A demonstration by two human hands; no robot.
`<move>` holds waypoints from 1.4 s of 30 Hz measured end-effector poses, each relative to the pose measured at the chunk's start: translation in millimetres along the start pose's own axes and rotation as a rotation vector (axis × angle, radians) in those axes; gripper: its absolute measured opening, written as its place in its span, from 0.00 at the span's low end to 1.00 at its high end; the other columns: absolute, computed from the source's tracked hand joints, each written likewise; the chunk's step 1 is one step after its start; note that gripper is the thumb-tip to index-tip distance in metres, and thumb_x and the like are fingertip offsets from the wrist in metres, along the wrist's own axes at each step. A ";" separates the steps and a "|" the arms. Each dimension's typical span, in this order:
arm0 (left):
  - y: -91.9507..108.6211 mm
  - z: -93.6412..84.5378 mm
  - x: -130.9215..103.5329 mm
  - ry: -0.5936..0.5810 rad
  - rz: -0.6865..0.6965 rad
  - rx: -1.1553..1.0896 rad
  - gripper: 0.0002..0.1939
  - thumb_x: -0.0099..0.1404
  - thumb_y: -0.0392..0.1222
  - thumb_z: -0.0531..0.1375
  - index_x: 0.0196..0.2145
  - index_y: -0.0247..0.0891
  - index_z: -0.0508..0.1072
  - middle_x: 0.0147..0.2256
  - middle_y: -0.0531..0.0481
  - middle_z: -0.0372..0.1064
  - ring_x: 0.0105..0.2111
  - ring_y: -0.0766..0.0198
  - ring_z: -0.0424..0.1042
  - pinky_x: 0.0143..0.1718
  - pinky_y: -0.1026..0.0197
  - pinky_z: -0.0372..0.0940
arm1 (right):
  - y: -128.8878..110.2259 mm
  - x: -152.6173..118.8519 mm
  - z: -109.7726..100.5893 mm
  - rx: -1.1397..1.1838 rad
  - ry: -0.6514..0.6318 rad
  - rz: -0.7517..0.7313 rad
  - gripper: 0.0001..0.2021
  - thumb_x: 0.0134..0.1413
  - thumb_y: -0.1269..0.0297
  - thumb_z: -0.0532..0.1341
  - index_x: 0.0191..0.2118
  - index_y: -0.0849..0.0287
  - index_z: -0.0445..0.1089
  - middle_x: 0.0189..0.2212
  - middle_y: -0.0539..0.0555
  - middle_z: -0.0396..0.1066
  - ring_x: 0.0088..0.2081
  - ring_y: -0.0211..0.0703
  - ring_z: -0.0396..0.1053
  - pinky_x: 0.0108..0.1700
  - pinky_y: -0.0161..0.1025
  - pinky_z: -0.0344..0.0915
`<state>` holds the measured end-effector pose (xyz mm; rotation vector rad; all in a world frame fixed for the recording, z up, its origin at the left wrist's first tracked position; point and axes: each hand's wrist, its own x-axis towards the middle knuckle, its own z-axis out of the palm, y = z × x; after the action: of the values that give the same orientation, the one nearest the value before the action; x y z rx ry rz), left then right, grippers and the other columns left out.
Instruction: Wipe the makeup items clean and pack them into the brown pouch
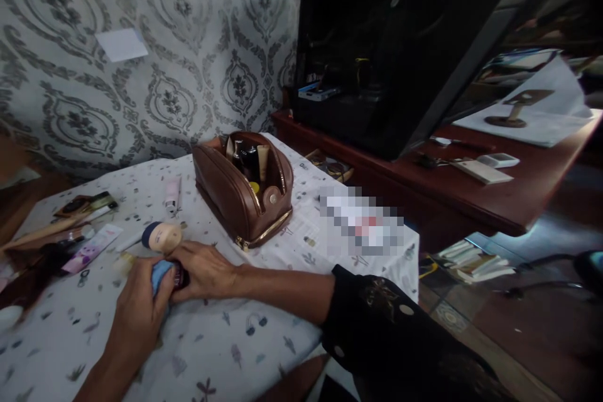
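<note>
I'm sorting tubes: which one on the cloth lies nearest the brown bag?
The pale pink tube, just left of the bag; the purple-patterned tube lies farther left.

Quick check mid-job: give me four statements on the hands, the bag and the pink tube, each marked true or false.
1. The left hand grips a blue item. True.
2. The brown bag is zipped shut. False: its top is open, with items showing inside.
3. The right hand holds a dark item. True.
4. The pink tube is inside the bag. False: it lies on the patterned tablecloth.
</note>
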<state>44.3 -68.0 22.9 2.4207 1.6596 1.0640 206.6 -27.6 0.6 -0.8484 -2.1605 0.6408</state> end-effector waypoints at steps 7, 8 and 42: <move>8.2 -5.4 3.6 -0.015 -0.112 -0.048 0.10 0.68 0.49 0.51 0.36 0.41 0.65 0.33 0.50 0.66 0.34 0.57 0.68 0.38 0.55 0.65 | -6.7 0.8 0.1 -0.039 -0.015 -0.033 0.23 0.45 0.60 0.69 0.47 0.61 0.65 0.46 0.60 0.69 0.48 0.52 0.67 0.50 0.48 0.66; 8.8 -6.7 3.6 -0.028 -0.119 -0.055 0.10 0.68 0.48 0.50 0.35 0.41 0.64 0.33 0.50 0.66 0.34 0.58 0.68 0.39 0.56 0.65 | -7.9 0.8 0.3 -0.051 -0.018 -0.043 0.21 0.46 0.61 0.69 0.45 0.61 0.65 0.45 0.60 0.69 0.48 0.52 0.67 0.50 0.48 0.66; -9.6 -5.6 3.1 -0.006 -0.309 -0.617 0.28 0.70 0.63 0.47 0.53 0.40 0.68 0.52 0.43 0.70 0.56 0.55 0.67 0.59 0.52 0.60 | -9.3 7.2 -1.3 1.204 -0.051 0.451 0.27 0.37 0.53 0.74 0.44 0.60 0.71 0.37 0.52 0.75 0.38 0.41 0.73 0.50 0.44 0.68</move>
<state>34.0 -63.2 25.2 1.7208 1.3674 1.2701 200.3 -28.3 10.6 -0.5873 -1.1891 1.9035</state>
